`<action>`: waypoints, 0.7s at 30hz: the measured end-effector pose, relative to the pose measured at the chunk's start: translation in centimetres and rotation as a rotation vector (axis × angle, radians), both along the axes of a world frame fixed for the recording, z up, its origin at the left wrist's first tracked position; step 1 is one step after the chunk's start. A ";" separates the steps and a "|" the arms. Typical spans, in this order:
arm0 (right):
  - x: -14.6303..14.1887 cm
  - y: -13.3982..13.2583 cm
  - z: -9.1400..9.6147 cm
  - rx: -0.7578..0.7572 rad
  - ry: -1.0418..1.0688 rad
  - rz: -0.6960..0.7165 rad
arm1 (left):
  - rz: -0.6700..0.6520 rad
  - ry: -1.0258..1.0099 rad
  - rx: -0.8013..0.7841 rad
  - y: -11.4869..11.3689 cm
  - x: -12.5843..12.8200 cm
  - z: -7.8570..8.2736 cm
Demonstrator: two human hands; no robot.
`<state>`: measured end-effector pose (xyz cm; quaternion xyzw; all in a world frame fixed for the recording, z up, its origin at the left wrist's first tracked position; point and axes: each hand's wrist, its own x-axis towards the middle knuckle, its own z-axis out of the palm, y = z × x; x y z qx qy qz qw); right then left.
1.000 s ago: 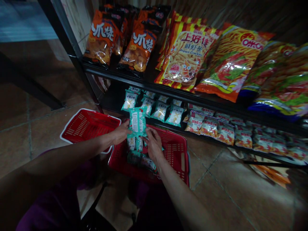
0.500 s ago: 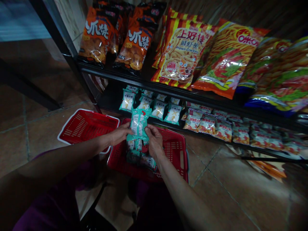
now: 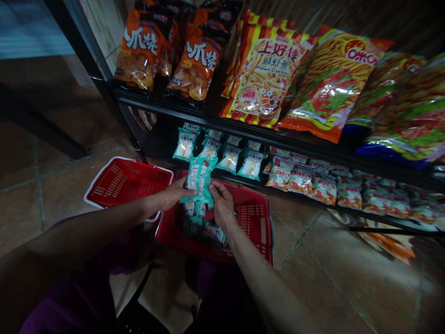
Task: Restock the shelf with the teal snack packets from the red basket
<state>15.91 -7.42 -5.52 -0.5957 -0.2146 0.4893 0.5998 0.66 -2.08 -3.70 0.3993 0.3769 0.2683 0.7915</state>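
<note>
Both my hands hold a small stack of teal snack packets (image 3: 199,177) upright over a red basket (image 3: 255,218) on the floor. My left hand (image 3: 174,194) grips the stack's left side. My right hand (image 3: 221,204) pinches its lower right edge. More teal packets (image 3: 198,221) lie inside the basket under my hands. Matching teal packets (image 3: 222,153) stand in rows on the lowest shelf just beyond.
A second red basket (image 3: 121,181) sits to the left on the tiled floor. Red-and-white small packets (image 3: 306,178) fill the low shelf to the right. Large orange and striped snack bags (image 3: 264,74) lean on the black shelf (image 3: 243,132) above.
The stack of teal packets has dropped slightly and my fingers have tightened around it. The view has shifted a little; my arms stay over the basket.
</note>
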 end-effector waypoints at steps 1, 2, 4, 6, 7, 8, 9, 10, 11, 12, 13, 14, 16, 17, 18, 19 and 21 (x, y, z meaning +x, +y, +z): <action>0.0 0.0 0.1 0.001 0.007 -0.009 | -0.009 0.007 0.010 0.0 -0.1 -0.1; -0.1 0.0 0.2 0.002 0.017 -0.015 | -0.016 0.020 0.019 0.0 -0.2 -0.1; -0.1 0.0 0.5 0.005 0.046 -0.015 | -0.028 0.059 0.030 0.0 -0.4 -0.1; -0.2 0.0 1.0 0.006 0.074 0.005 | -0.045 0.091 0.030 -0.1 -0.5 0.0; -0.2 0.0 1.1 0.008 0.083 0.017 | -0.058 0.095 0.024 -0.1 -0.6 0.1; -0.3 0.0 1.3 0.012 0.088 0.025 | -0.071 0.094 0.018 -0.1 -0.6 0.2; -0.3 0.0 1.3 0.017 0.089 0.029 | -0.079 0.094 0.012 -0.2 -0.7 0.3; -0.3 0.0 1.4 0.020 0.088 0.029 | -0.083 0.095 0.009 -0.2 -0.7 0.3; -0.2 0.0 1.4 0.022 0.086 0.024 | -0.081 0.098 0.009 -0.2 -0.7 0.3; -0.2 0.0 1.4 0.022 0.081 0.017 | -0.079 0.102 0.011 -0.2 -0.6 0.3; -0.2 0.0 1.4 0.021 0.072 0.011 | -0.080 0.108 0.015 -0.3 -0.6 0.3; -0.1 0.0 1.5 0.019 0.063 0.008 | -0.080 0.115 0.020 -0.3 -0.6 0.3; -0.1 0.1 1.6 0.017 0.051 0.012 | -0.087 0.136 0.033 -0.3 -0.5 0.2; -0.1 0.1 1.6 0.018 0.051 0.018 | -0.092 0.145 0.041 -0.4 -0.5 0.1; -0.1 0.1 1.7 0.020 0.052 0.023 | -0.100 0.149 0.050 -0.4 -0.5 0.1; -0.1 0.1 1.7 0.020 0.053 0.024 | -0.108 0.154 0.061 -0.4 -0.4 0.0; 0.0 0.2 1.7 0.022 0.054 0.012 | -0.129 0.169 0.082 -0.4 -0.4 -0.1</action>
